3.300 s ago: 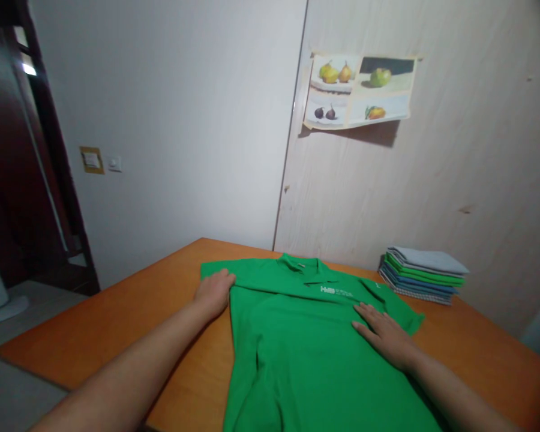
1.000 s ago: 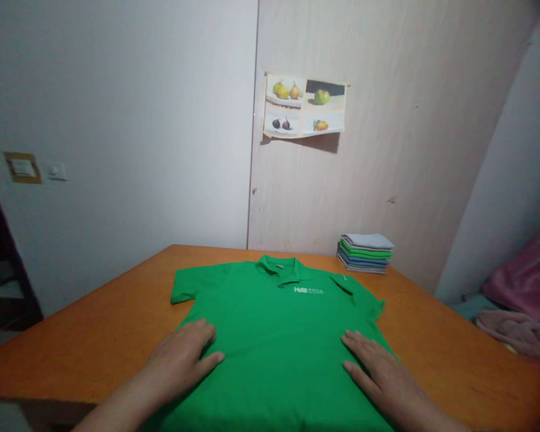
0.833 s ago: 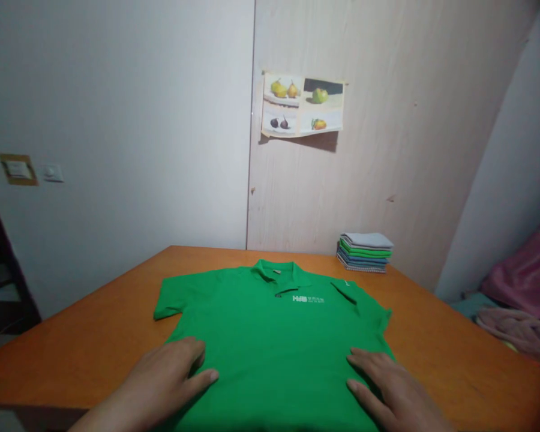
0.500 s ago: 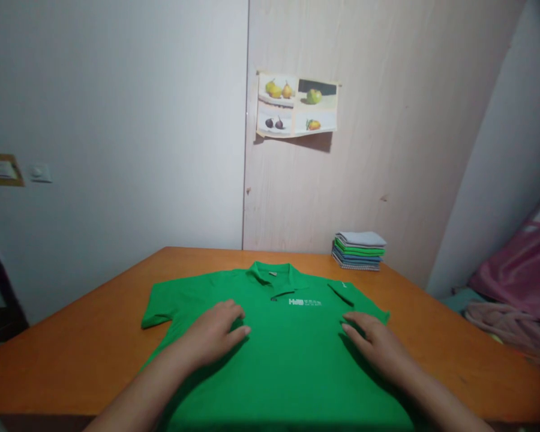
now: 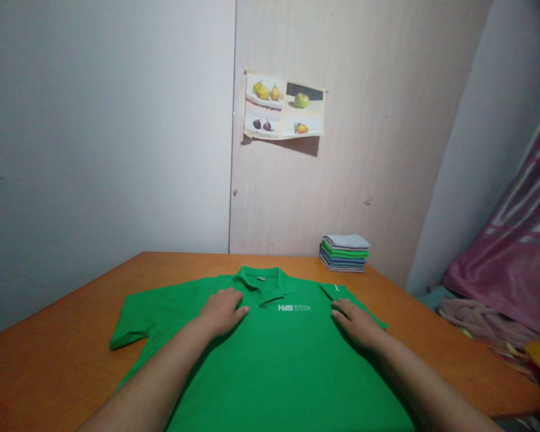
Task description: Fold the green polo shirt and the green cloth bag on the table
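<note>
One orange-brown counter (image 5: pixel 58 336), cut off on the left and below, carries one emerald-green polo shirt (image 5: pixel 274 366), spread front up, collar at the far side, one sleeve out to each side. It has shallow creases and a white chest logo; its near end runs out of view. One paper sheet with four fruit pictures (image 5: pixel 284 111) hangs on the far wall. One stack of folded clothes (image 5: pixel 344 254) sits far right; its layers are hard to count. The left hand (image 5: pixel 221 312) and right hand (image 5: pixel 354 320) rest palm down on the shirt, thumbs apart from loosely bent fingers.
</note>
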`<state>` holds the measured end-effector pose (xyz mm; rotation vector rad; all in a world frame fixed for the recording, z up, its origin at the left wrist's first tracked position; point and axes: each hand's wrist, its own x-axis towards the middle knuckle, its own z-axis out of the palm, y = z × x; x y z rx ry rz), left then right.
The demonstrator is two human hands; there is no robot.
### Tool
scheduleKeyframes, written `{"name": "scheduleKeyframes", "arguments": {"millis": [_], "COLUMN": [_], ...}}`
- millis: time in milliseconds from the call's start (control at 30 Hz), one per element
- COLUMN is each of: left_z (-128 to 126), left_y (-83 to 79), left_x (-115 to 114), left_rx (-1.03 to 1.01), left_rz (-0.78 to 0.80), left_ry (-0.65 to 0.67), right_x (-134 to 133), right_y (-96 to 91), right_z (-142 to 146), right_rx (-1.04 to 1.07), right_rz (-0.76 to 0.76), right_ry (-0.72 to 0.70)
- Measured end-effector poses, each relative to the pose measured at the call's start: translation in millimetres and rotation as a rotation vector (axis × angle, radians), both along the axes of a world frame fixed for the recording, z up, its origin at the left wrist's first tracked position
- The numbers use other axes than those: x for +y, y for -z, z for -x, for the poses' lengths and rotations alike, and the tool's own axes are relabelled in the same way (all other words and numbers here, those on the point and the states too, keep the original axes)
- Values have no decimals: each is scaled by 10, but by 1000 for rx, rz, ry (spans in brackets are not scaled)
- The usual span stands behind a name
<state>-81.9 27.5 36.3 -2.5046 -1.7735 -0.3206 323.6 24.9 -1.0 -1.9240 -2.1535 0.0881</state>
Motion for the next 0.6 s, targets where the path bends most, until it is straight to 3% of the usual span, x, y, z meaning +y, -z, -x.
{"name": "scheduleKeyframes", "arguments": {"millis": [100, 267, 467, 600], "left_z": [16, 103, 111, 127], "left_y": [181, 387, 324, 182], "left_x": [71, 25, -136, -167], "left_rx": [-14, -30, -4, 11], "left_rz": [-35, 79, 154, 217], "left_ry": [-30, -110, -145, -133], "right_x": [64, 25, -38, 3], "right_y": [133, 251, 272, 135], "right_z": [-66, -238, -350, -373], "right_rx": [47, 2, -95, -108], "right_rz": [85, 130, 146, 150], "right_ry": [89, 223, 293, 299]}}
